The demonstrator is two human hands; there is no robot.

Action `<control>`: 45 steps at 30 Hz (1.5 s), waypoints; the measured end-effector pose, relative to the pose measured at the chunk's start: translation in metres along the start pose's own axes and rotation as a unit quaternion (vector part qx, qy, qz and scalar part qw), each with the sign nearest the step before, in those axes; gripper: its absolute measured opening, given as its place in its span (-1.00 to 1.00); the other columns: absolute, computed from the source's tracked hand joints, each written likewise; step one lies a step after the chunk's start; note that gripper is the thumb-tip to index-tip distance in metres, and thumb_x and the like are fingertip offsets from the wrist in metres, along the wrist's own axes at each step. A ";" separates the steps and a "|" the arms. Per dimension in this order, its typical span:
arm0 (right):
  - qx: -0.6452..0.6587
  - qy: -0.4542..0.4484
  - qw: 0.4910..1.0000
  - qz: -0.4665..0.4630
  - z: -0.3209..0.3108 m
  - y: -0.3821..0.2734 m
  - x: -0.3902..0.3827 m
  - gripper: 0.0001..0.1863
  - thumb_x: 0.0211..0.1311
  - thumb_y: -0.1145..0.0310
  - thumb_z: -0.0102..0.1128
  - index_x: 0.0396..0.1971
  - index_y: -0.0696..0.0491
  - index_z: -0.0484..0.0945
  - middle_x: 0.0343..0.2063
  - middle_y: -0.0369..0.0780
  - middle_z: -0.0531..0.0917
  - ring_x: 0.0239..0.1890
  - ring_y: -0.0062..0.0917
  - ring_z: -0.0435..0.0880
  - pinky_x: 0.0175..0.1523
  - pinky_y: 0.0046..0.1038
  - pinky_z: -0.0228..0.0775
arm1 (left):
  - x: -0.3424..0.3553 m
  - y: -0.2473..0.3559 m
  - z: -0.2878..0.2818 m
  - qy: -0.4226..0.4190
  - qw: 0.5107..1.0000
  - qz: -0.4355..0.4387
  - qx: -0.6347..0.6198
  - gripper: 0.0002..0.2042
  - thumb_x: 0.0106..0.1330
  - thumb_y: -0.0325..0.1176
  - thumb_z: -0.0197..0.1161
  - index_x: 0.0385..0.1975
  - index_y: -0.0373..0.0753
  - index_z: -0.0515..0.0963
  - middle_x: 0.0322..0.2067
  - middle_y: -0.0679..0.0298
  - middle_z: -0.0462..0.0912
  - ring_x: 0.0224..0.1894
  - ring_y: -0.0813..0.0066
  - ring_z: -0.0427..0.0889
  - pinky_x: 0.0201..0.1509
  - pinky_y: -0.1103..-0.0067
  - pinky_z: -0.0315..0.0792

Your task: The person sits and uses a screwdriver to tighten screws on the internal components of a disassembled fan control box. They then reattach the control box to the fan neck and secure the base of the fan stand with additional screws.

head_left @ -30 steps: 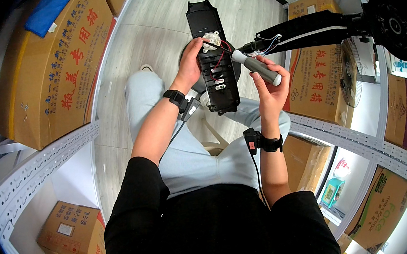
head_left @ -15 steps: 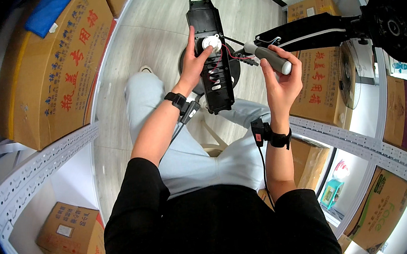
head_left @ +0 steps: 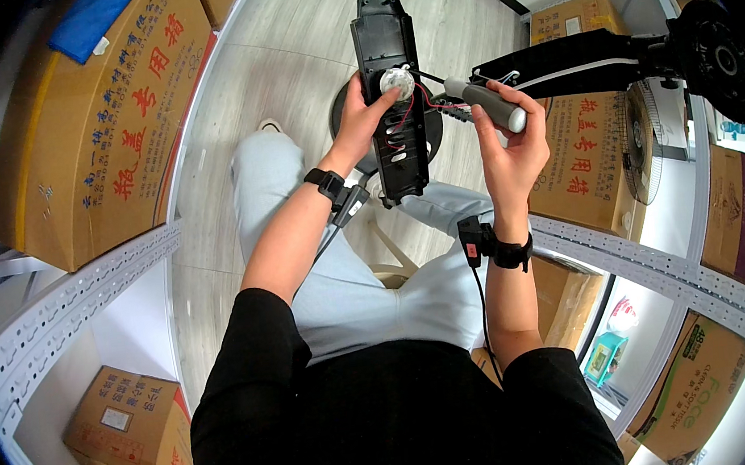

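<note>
Item: black housing (head_left: 385, 36), long and open, in the upper middle of the frame, standing nearly upright in the picture, with a dark round disc (head_left: 435, 130) behind its lower half.

Fitted part: clear round part (head_left: 395, 83), set in the upper half of the housing; thin red wire (head_left: 425, 98) beside it at the housing's right edge.

Left hand (head_left: 352, 134): closed on the housing's left edge, thumb pressed on the round part. A sound hold, in judgement: thumb pressure flat and even, so that the part sits level, with the thumb out of the blade's path.

Right hand (head_left: 511, 152): thumb and fingers closed about the grey handle of a screwdriver (head_left: 488, 106), its shaft slanting up and left toward the round part's right rim. Whether the tip touches cannot be told.

Handling notes: the shaft appears strongly slanted; a stance square to the fastening would likely seat better. Wire best kept clear of the shaft. Light, steady turning advisable, the clear material perhaps being brittle.

Adjacent: black arm (head_left: 562, 55), upper right.
</note>
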State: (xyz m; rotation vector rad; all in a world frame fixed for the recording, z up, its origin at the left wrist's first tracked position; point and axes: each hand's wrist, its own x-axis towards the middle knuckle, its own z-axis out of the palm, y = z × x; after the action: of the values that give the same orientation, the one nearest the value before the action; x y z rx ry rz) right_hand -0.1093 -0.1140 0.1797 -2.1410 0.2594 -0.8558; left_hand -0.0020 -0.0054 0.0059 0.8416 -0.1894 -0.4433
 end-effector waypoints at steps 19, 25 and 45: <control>-0.215 -0.037 0.975 -0.037 0.003 -0.022 0.029 -0.57 0.12 0.29 0.45 -0.04 0.07 0.51 -0.24 -0.14 0.63 -0.29 -0.40 0.68 -0.30 -0.46 0.60 | 0.001 -0.008 -0.005 -0.014 0.997 -0.063 -0.042 -0.40 0.22 -0.50 0.36 0.20 -0.26 0.18 0.03 0.21 0.48 0.07 0.45 0.52 0.17 0.47 0.45; -0.297 -0.061 0.953 -0.010 0.000 -0.023 0.027 -0.54 0.13 0.29 0.44 -0.01 0.08 0.49 -0.23 -0.14 0.60 -0.26 -0.38 0.68 -0.29 -0.46 0.61 | 0.000 -0.007 -0.004 -0.015 0.994 -0.077 -0.079 -0.45 0.22 -0.54 0.35 0.18 -0.22 0.26 -0.02 0.29 0.54 0.04 0.48 0.54 0.16 0.47 0.45; -0.294 -0.104 0.927 0.208 -0.012 -0.018 0.032 -0.46 0.13 0.31 0.44 0.05 0.16 0.41 -0.13 -0.03 0.62 -0.12 -0.31 0.68 -0.19 -0.43 0.59 | 0.001 -0.005 -0.005 -0.007 0.997 -0.050 -0.059 -0.31 0.14 -0.57 0.36 0.25 -0.24 0.13 0.03 0.25 0.43 0.07 0.45 0.48 0.17 0.45 0.42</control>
State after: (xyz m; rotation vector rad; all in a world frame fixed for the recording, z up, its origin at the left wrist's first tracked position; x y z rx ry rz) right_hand -0.0945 -0.1235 0.2145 -2.5549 0.9192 -0.3141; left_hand -0.0007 -0.0055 -0.0011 0.7344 -0.1327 -0.5490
